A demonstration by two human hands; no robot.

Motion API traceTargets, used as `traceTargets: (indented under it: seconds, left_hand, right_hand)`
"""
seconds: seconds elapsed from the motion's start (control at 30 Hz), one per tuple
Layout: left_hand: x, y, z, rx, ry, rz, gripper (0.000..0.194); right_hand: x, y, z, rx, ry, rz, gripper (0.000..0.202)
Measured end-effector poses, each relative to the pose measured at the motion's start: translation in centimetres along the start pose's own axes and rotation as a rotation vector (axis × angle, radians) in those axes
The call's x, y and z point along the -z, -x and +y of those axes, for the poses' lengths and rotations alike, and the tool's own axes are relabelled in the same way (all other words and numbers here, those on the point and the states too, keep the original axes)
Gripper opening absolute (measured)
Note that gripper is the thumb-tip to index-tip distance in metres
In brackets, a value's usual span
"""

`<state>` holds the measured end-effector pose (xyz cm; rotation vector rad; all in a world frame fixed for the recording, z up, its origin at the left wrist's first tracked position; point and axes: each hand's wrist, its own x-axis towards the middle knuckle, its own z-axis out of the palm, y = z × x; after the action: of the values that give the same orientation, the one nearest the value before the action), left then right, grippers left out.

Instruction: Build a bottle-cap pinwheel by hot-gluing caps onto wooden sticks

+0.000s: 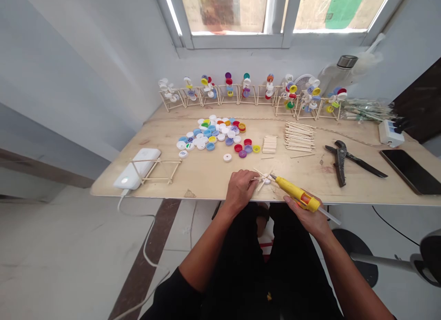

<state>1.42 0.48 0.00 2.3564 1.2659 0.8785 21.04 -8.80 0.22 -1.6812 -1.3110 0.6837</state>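
My left hand (241,187) is closed at the table's front edge, its fingertips pinching one end of some crossed wooden sticks (262,179). A white bottle cap (266,178) lies under the crossing. My right hand (308,215) is wrapped round a yellow glue gun (295,193), whose tip points left at the crossed sticks. A clear glue stick (329,215) juts from the gun's back end. Whether the tip touches the sticks is too small to tell.
Loose coloured caps (210,146) lie mid-table, beside short sticks (269,144) and long sticks (299,137). Pliers (340,163) and a phone (411,171) are at right; a stick frame (156,177) and white power bank (137,169) at left. Cap pinwheels on stick frames (229,94) line the back.
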Motion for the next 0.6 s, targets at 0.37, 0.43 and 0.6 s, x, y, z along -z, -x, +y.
traceTargets:
  seconds: [0.37,0.43,0.6]
  left_hand:
    - [-0.12,0.08,-0.12,-0.077,-0.037,-0.019,0.023]
    - [-0.11,0.08,-0.12,-0.086,-0.039,-0.019,0.023]
    - [-0.15,0.11,-0.13,-0.117,-0.064,-0.009,0.025]
  right_hand:
    - [-0.13,0.03,0.16,-0.023,-0.036,-0.004,0.030]
    - [-0.07,0.06,0.11,-0.027,-0.031,-0.007,0.030]
    - [-0.01,0.08,0.17,-0.021,-0.038,-0.016,0.028]
